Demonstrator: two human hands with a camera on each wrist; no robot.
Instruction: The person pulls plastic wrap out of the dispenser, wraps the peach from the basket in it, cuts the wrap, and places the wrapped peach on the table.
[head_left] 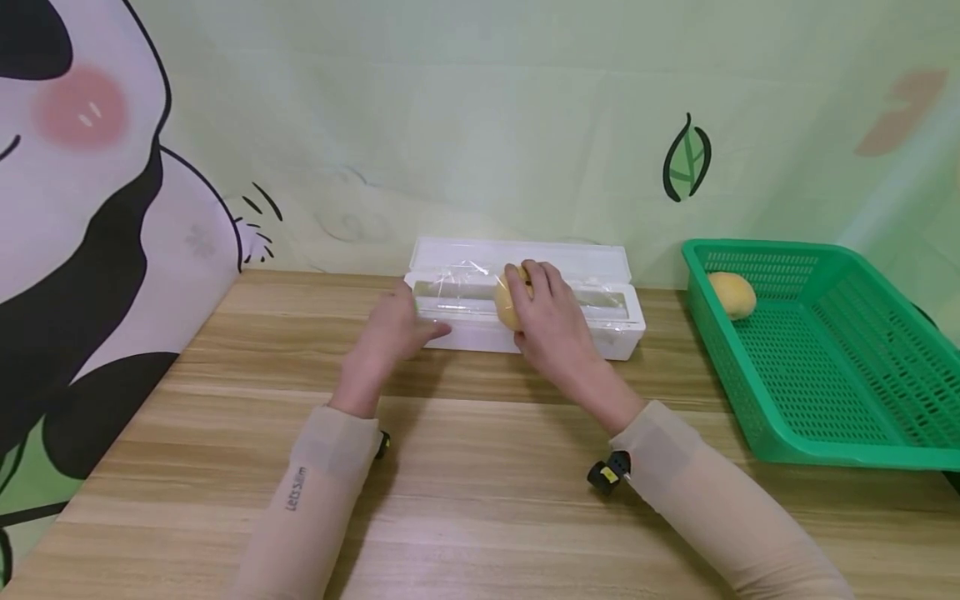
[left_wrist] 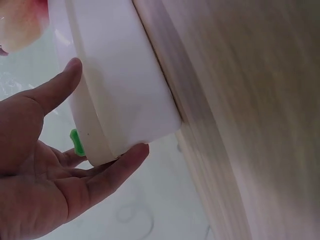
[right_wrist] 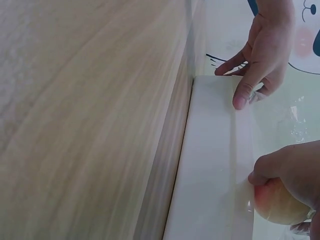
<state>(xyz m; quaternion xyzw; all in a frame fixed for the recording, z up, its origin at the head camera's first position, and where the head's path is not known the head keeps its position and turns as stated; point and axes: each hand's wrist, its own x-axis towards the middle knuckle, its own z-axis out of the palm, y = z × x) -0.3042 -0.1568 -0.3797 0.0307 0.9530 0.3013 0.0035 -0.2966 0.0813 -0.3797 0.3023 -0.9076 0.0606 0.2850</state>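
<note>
A white cling film dispenser (head_left: 480,335) lies lengthwise on the table with its lid (head_left: 517,256) raised at the back. My left hand (head_left: 393,329) holds its left end, thumb against the front edge and fingers round the end wall, beside a small green piece (left_wrist: 76,142). Over the dispenser's middle, my right hand (head_left: 553,321) grips a yellow peach (head_left: 507,304) that has a red blush in the right wrist view. Clear film (head_left: 465,279) spreads across the dispenser's top, wrinkled and shiny, and reaches the peach. The peach's far side is hidden by my fingers.
A green perforated basket (head_left: 772,425) stands on the right, with another yellow peach (head_left: 732,295) in its back left corner. Behind the wooden table (head_left: 480,500) hangs a pale green printed cloth (head_left: 480,125), close to the raised lid.
</note>
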